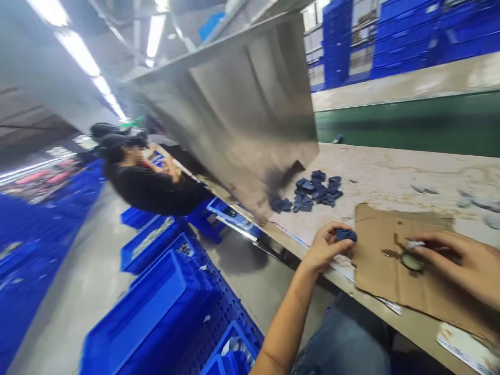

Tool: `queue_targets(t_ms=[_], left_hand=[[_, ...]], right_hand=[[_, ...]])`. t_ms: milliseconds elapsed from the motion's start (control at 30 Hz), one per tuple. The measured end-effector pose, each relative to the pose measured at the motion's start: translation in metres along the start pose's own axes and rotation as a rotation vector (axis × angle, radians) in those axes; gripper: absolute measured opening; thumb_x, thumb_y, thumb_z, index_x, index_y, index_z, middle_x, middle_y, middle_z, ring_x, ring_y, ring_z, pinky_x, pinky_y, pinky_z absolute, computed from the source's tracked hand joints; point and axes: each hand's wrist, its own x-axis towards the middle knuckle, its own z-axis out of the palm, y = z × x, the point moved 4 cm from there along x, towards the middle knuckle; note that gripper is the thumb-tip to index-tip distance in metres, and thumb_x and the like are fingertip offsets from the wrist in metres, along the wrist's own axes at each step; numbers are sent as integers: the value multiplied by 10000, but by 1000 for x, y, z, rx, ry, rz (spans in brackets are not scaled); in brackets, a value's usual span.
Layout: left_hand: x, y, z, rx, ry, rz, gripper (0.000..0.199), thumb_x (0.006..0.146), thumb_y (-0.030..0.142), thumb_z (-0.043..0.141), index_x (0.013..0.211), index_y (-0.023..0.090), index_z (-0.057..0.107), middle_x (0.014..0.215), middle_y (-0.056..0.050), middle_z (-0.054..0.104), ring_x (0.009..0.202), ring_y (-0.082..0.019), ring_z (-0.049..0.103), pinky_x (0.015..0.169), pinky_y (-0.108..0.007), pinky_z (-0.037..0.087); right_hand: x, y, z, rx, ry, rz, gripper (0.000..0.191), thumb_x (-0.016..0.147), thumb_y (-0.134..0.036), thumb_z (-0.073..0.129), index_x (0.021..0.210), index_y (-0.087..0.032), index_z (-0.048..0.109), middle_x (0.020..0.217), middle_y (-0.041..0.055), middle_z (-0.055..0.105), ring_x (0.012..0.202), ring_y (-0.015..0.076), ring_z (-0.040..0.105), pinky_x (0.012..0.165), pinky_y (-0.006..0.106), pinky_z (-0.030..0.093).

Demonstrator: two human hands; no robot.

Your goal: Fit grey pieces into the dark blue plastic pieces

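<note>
My left hand is closed in a pinch on a small dark blue moulded part, held over the near edge of the workbench. Over a sheet of brown cardboard, my right hand is closed, with something small and whitish at its fingertips that I cannot make out. Just below those fingertips lies a round, dark-rimmed dish with a pale greenish middle. Dark wet-looking stains mark the cardboard beside it. Beyond my left hand, a pile of similar dark blue parts lies on the bench.
A large sheet-metal panel slants over the bench at the left. Behind the bench runs a green conveyor belt. Blue crates stand on the floor at the left. Farther off, a person in black sits at the same line.
</note>
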Motion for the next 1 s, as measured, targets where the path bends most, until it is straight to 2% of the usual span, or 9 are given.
queue_targets(t_ms=[100,233,367,433,600,733,833,1000], left_hand=[[-3,0,1,24,-6,7,695,385,517,939,839,143,569,813,-10,626,580,-67,550,533,-179,467],[-8,-2,2,49,-25,33,640,443,497,931,845,142,584,829,-20,631,672,-91,571,602,-193,506],[-10,-4,1,90,-41,58,597,492,490,919,862,146,601,877,-38,643,755,-108,583,637,-187,503],[-9,-5,1,108,-25,88,589,510,506,908,869,150,606,872,-39,643,748,-108,585,638,-192,500],[-11,1,4,107,208,293,554,556,536,876,868,161,613,848,-36,645,766,-115,607,630,-181,485],[-17,4,23,120,166,349,458,635,486,844,886,169,629,879,-51,667,796,-135,631,655,-195,506],[-20,0,35,113,108,328,413,653,441,835,883,166,629,899,-60,681,806,-144,646,707,-219,526],[-20,-15,39,141,55,166,380,643,372,825,887,162,622,856,-50,681,755,-135,646,673,-212,520]], right_hand=[[-13,-16,-8,72,-45,85,348,945,-431,418,993,-201,675,964,65,682,803,238,627,708,354,495],[-14,-37,-9,51,-28,15,324,947,-366,399,965,-174,660,817,75,644,707,235,580,677,366,452],[-16,-31,-4,47,-22,-86,268,928,-374,438,912,-209,649,740,56,607,653,234,566,603,356,436],[-17,-24,-3,53,-2,-103,254,931,-370,449,910,-216,650,766,60,617,662,235,577,586,350,435],[-18,-18,-2,66,-20,-154,254,955,-306,419,957,-240,665,925,55,655,832,255,618,699,371,472],[-18,-16,0,67,-30,-163,284,970,-361,410,946,-245,668,904,64,654,826,264,620,707,381,487],[-19,-16,2,62,-67,-126,292,959,-356,399,922,-228,659,891,72,653,802,261,621,687,378,495],[-20,-18,0,69,-71,-121,269,967,-347,406,925,-233,647,894,55,651,791,244,625,668,366,505]])
